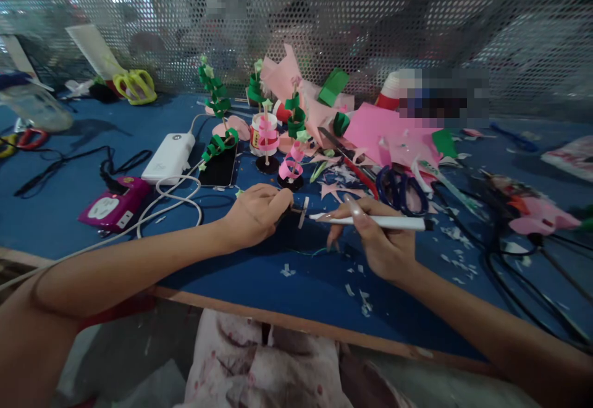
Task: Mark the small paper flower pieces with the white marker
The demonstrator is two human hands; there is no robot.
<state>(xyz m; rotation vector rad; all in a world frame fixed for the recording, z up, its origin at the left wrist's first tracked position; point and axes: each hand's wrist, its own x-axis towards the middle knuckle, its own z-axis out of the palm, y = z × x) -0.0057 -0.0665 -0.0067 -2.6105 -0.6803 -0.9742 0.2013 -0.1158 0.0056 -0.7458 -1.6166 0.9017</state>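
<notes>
My left hand (256, 213) is closed around a small dark piece with a short wooden stick (303, 212) standing out of it, low over the blue table (259, 278). My right hand (377, 238) holds a long white glue stick or pen-like tool (370, 221), its tip pointing left at the stick. Just beyond my hands stand several small paper trees, spirals of pink (291, 170) and green (215, 96) paper on sticks with dark bases.
Blue-handled scissors (398, 188), pink paper sheets (380, 130) and scraps lie to the right. A white power bank (169, 157), a dark phone (218, 167), a magenta device (115, 204) and cables lie left. Yellow scissors (135, 85) sit far left. A mesh screen (324, 18) closes the back.
</notes>
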